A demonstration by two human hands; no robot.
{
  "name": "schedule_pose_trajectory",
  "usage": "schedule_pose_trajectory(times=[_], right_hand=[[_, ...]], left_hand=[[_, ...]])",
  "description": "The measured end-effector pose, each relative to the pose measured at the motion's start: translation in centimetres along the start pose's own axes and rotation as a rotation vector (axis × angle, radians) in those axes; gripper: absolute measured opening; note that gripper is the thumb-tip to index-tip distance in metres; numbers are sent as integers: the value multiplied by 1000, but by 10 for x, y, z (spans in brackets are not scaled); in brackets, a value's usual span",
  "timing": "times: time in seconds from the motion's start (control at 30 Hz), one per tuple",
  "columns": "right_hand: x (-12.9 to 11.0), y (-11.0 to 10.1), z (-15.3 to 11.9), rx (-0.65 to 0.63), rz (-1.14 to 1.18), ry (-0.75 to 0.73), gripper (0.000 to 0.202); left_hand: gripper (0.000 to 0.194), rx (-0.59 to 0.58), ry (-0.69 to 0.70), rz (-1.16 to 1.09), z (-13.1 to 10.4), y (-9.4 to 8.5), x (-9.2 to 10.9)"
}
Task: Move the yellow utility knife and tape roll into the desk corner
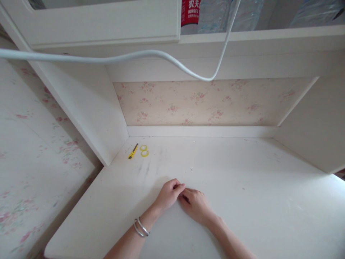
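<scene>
My left hand (170, 194) rests on the white desk top (242, 216), its fingers curled in and two silver bangles (141, 227) on the wrist. Against it lies my right hand (196, 204), palm down with the fingers bent. The left thumb touches the right fingertips, and no object shows in either hand. Beyond the hands, to the left, is a yellow and dark utility knife (133, 151). Right beside the knife are two thin yellow rings (144, 153) that look like narrow tape rolls, lying edge to edge.
A white cable (151, 54) hangs across the upper view. Above the desk, a shelf (256, 36) holds water bottles (215, 16). White side panels (88, 104) flank the desk, with floral wallpaper (172, 102) behind. Dark smudges and specks mark the desk top.
</scene>
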State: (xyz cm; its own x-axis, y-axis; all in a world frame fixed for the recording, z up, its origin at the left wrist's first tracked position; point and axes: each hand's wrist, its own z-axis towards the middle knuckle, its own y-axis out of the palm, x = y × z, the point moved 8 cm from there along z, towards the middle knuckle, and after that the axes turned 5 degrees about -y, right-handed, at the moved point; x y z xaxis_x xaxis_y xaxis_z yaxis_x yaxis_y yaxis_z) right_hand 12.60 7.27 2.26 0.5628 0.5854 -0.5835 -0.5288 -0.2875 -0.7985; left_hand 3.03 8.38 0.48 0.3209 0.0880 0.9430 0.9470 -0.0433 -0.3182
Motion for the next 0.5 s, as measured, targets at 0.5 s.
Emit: schedule_pose_trajectory(times=[0.5], right_hand=[[83, -49, -87, 249, 44, 209, 31]], left_hand=[[39, 512, -12, 1055, 86, -211, 0]])
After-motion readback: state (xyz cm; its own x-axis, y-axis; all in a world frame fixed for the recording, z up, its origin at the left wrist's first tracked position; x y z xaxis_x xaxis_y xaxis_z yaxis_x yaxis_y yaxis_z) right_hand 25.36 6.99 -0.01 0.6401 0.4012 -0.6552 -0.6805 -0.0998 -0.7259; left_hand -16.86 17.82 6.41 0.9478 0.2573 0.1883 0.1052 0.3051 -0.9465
